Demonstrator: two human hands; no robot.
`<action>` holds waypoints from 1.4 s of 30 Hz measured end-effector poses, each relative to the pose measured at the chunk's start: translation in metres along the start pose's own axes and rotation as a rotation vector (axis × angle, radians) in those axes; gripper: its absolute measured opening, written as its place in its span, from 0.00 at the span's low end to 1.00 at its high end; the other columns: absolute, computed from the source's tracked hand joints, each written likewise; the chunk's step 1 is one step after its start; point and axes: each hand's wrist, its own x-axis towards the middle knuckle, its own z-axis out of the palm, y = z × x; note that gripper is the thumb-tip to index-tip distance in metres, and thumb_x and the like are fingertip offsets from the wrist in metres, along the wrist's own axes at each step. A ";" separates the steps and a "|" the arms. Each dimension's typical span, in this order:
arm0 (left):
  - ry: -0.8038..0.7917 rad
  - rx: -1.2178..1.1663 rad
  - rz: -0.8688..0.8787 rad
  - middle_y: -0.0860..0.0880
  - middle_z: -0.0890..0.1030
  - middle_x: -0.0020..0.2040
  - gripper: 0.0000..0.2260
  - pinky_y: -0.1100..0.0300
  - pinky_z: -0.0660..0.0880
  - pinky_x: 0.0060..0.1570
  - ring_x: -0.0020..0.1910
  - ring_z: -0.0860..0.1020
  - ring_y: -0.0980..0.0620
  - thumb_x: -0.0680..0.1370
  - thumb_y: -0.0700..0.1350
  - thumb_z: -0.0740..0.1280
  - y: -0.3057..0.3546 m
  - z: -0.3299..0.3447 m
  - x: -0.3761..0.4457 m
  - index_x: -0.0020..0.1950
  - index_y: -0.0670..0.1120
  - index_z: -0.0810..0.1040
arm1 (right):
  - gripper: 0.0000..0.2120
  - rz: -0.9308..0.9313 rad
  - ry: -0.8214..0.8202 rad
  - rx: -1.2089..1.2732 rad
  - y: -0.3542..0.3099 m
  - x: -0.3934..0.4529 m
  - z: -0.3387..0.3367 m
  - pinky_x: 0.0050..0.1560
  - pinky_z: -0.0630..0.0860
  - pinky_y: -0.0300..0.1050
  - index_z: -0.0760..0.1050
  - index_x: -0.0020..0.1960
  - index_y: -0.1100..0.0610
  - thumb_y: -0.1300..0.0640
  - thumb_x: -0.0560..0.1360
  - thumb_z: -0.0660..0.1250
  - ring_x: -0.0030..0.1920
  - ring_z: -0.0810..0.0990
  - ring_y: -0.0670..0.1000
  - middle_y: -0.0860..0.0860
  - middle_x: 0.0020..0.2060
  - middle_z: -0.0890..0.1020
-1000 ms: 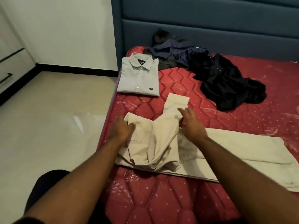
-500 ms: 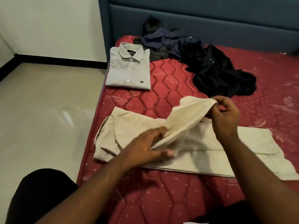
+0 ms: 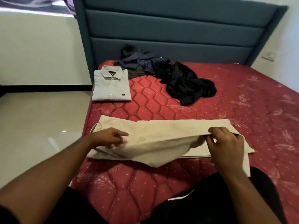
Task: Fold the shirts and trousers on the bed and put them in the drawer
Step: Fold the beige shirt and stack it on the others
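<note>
Head view showed my two forearms reaching out over the near edge of the bed [image 3: 161,188], its red quilted mattress bare under them. My right hand [image 3: 226,143] had its grip pinched on a raised fold of the beige trousers [image 3: 161,133], thumb and fingers curled round the cloth edge, lifting it off the layer beneath. My left hand [image 3: 108,137] lay on the trousers near their left end, fingers stretched out and slightly blurred, its grip released and holding nothing. The trousers themselves stretched across the bed from left to right just in front of me, mostly flat, with one corner hanging toward me below the lifted fold. Farther on, by the left edge of the mattress, sat a folded grey shirt [image 3: 111,86], collar toward the headboard. Just right of it and behind, a heap of dark clothes [image 3: 169,75] lay unfolded, navy and charcoal pieces at the back, a black one spilling toward the middle of the bed. Beyond that rose the blue padded headboard [image 3: 178,33]. Pale glossy floor [image 3: 40,126] lay to my left.
</note>
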 end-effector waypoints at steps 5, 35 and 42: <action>0.482 0.728 -0.141 0.48 0.70 0.73 0.21 0.42 0.66 0.67 0.70 0.68 0.42 0.78 0.50 0.66 -0.053 -0.035 0.074 0.71 0.54 0.71 | 0.06 -0.025 -0.043 -0.101 0.005 0.006 0.018 0.43 0.66 0.51 0.78 0.41 0.56 0.55 0.71 0.65 0.34 0.78 0.59 0.53 0.35 0.80; 0.110 0.710 0.015 0.46 0.81 0.41 0.11 0.56 0.70 0.41 0.43 0.78 0.46 0.74 0.52 0.72 0.056 0.014 0.153 0.43 0.44 0.79 | 0.30 0.348 -0.815 0.060 0.103 0.135 0.142 0.67 0.65 0.60 0.66 0.72 0.49 0.49 0.72 0.71 0.65 0.73 0.58 0.54 0.67 0.72; 0.000 0.969 -0.251 0.47 0.79 0.62 0.22 0.56 0.74 0.57 0.59 0.77 0.46 0.71 0.49 0.72 0.048 0.032 0.185 0.65 0.50 0.75 | 0.25 0.363 -0.505 0.090 0.158 0.076 0.135 0.61 0.57 0.52 0.72 0.68 0.44 0.53 0.72 0.71 0.64 0.69 0.55 0.49 0.64 0.71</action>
